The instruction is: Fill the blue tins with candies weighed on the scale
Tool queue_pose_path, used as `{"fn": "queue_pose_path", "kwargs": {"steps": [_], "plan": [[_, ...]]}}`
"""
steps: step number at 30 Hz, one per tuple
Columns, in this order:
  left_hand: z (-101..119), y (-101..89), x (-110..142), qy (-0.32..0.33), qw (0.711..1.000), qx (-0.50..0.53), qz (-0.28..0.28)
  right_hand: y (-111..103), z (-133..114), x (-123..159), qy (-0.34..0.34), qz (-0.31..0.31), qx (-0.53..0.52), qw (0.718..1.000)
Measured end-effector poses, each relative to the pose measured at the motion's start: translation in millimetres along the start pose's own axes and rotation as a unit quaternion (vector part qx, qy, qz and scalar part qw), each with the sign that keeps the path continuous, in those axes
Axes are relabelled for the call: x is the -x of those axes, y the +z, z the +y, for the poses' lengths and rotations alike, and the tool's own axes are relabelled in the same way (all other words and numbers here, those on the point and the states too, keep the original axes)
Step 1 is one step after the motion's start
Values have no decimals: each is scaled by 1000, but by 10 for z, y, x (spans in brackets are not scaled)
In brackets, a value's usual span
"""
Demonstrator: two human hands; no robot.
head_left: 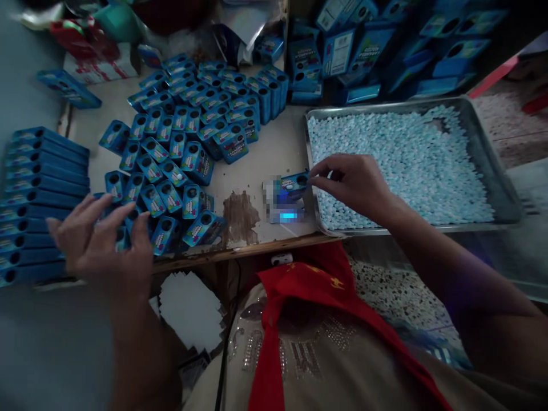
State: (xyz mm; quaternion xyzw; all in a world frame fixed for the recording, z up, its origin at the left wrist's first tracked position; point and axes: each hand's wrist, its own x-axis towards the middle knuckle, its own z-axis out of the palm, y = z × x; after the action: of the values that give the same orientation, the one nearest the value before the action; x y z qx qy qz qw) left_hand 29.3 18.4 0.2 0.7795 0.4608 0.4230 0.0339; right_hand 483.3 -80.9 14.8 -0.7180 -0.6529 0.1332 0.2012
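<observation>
My left hand [105,242] is held over the near-left boxes with its fingers spread, holding nothing that shows. Beneath and beyond it stand several small blue candy boxes [170,197] with dark round windows. My right hand [357,182] is at the tray's left rim, thumb and forefinger pinched at the right end of a single blue candy box [293,181]. What lies between those fingertips is hidden. This box is on or against a small device [287,215] with a glowing blue display, partly pixelated. Right beside it, a metal tray [507,188] holds many pale blue and white candies [398,165].
Flat blue boxes [43,200] are lined up at the left edge. Larger blue boxes [338,54] stack behind the tray. A red-marked white box [103,64] and plastic bags sit at the back. Below the wooden table edge [257,248] lies a pile of white sheets [190,308].
</observation>
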Motion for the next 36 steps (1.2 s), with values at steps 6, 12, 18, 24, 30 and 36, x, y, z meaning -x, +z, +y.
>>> {"fn": "queue_pose_path", "kwargs": {"steps": [6,12,18,24,30,36], "plan": [[384,320,464,136,984,-86,79,192,-187,-218,-77,-57,-19,995],[421,621,431,140,985,-38,90,252,-165,-367,-91,-93,2,992],[507,594,393,82,996,-9,33,126,235,-239,-10,-33,-61,998],[619,731,379,89,996,22,1,55,685,148,38,-121,32,991],[699,980,422,93,994,59,-3,254,687,278,-14,-222,190,956],[791,1147,468,82,993,62,-65,226,823,19,82,-225,68,969]]}}
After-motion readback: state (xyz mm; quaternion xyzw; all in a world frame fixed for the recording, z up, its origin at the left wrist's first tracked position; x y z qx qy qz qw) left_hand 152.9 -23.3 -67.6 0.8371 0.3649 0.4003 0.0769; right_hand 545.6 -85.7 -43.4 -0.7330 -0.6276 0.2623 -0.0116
